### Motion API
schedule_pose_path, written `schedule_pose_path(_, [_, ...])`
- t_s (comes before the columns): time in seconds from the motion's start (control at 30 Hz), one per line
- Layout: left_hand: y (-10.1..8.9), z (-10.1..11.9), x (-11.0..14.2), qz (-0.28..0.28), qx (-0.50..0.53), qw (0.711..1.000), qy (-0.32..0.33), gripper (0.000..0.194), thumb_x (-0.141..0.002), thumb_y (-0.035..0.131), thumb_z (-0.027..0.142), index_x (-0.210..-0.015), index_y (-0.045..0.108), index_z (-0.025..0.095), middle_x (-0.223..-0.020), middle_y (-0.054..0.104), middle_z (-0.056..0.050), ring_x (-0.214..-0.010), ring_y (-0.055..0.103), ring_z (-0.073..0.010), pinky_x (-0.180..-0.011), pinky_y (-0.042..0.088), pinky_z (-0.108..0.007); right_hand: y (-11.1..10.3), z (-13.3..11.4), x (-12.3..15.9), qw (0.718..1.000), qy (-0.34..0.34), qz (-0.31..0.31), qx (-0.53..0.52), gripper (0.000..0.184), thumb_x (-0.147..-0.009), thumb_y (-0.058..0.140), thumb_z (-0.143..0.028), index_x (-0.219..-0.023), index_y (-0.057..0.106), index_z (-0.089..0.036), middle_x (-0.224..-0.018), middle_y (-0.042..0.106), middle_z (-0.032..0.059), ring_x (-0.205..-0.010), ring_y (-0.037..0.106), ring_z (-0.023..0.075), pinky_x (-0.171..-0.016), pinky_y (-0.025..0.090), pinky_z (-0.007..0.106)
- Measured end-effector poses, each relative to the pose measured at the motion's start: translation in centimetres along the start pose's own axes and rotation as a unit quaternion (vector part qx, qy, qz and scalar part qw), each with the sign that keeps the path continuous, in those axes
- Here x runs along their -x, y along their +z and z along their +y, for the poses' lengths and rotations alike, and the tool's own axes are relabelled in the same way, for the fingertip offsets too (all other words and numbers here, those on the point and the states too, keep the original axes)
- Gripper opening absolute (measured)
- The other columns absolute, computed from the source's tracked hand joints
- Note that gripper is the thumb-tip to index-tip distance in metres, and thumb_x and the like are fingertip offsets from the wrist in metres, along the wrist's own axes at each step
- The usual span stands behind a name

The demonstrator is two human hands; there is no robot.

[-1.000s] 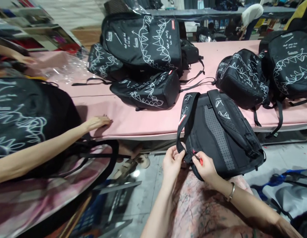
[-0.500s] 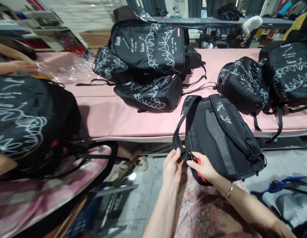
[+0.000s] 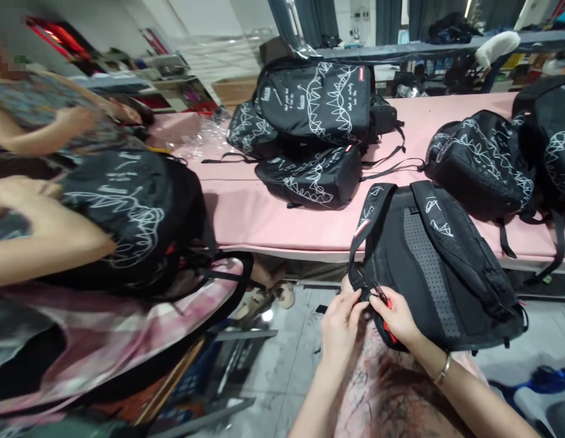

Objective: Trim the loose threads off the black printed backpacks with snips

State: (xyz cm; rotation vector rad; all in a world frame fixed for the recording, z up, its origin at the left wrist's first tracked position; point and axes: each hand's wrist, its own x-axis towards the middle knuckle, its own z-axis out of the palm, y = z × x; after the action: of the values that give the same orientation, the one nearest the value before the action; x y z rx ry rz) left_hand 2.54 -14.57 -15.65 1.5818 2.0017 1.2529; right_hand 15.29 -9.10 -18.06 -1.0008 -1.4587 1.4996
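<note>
A black backpack (image 3: 391, 237) rests on my lap and leans against the table edge, its padded back panel facing up. Its shoulder strap (image 3: 357, 243) loops down at the left to my hands. My left hand (image 3: 337, 325) is closed, pinching the lower end of that strap between thumb and fingers. Close beside it, my right hand (image 3: 399, 319) is wrapped round small red-handled snips (image 3: 390, 311), whose dark blades point up toward the strap. The fingers partly hide where the blades and strap meet.
Several black backpacks with white scribble print, such as an upright one (image 3: 328, 97) and one lying down (image 3: 314, 176), sit on the pink table (image 3: 246, 225). At left a co-worker's arm (image 3: 58, 231) reaches over another backpack (image 3: 127, 213). Clear plastic wrap (image 3: 195, 137) lies behind.
My view has swung left, so everything sits further right and more of the people at left shows. My hands stay at the strap end, with the snips still in my right.
</note>
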Motion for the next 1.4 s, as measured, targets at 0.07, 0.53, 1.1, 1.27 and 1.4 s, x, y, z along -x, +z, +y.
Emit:
schedule_pose_path(0.07, [-0.2,0.2,-0.5,-0.043,0.022,0.998,-0.030,0.021,-0.078,0.058,0.035,-0.086,0.073,0.022,-0.087,0.069,-0.007,-0.082,0.063,-0.0194,-0.078,0.050,-0.033,-0.2,0.3,0.2,0.999,-0.016,-0.013,0.039,0.022,-0.084,0.050,-0.036,-0.084,0.061,-0.017,-0.079,0.062,0.0026,-0.076,0.056,0.0170,-0.071,0.044,0.026])
schedule_pose_path(0.53, [1.1,0.7,-1.3,-0.059,0.222,0.947,-0.224,0.027,-0.066,0.064,0.042,-0.063,0.062,0.016,-0.058,0.051,0.000,-0.055,0.042,-0.0121,-0.052,0.032,-0.023,-1.0,-0.2,0.7,0.973,-0.071,-0.022,0.220,0.015,-0.087,0.041,-0.029,-0.080,0.051,-0.020,-0.070,0.055,-0.0005,-0.064,0.053,0.0143,-0.062,0.038,0.024])
schedule_pose_path(1.1, [0.6,2.1,-0.9,-0.118,0.397,0.849,-0.328,0.034,-0.051,0.082,0.033,-0.070,0.062,0.012,-0.055,0.051,0.005,-0.051,0.042,-0.0042,-0.050,0.033,-0.015,-1.2,0.7,0.5,0.999,0.031,0.012,0.017,0.015,-0.078,0.055,-0.031,-0.088,0.052,-0.020,-0.062,0.047,-0.0051,-0.055,0.044,0.0116,-0.055,0.037,0.023])
schedule_pose_path(1.27, [0.4,2.0,-0.6,-0.116,0.386,0.855,-0.326,0.030,-0.054,0.080,0.031,-0.071,0.063,0.013,-0.057,0.052,0.005,-0.054,0.046,-0.0065,-0.055,0.038,-0.018,-2.9,-1.5,1.8,0.989,0.008,0.040,0.139,0.020,-0.085,0.046,-0.027,-0.104,0.051,-0.021,-0.087,0.060,0.0011,-0.076,0.055,0.0155,-0.072,0.042,0.028])
schedule_pose_path(1.4, [0.3,2.5,-0.8,-0.105,0.369,0.868,-0.316,0.026,-0.054,0.078,0.028,-0.069,0.064,0.013,-0.055,0.050,0.005,-0.052,0.042,-0.0058,-0.052,0.035,-0.017,-3.8,-2.5,2.9,0.953,-0.088,0.055,0.286,0.016,-0.087,0.042,-0.022,-0.086,0.058,-0.019,-0.085,0.063,0.0048,-0.082,0.056,0.0193,-0.075,0.041,0.031])
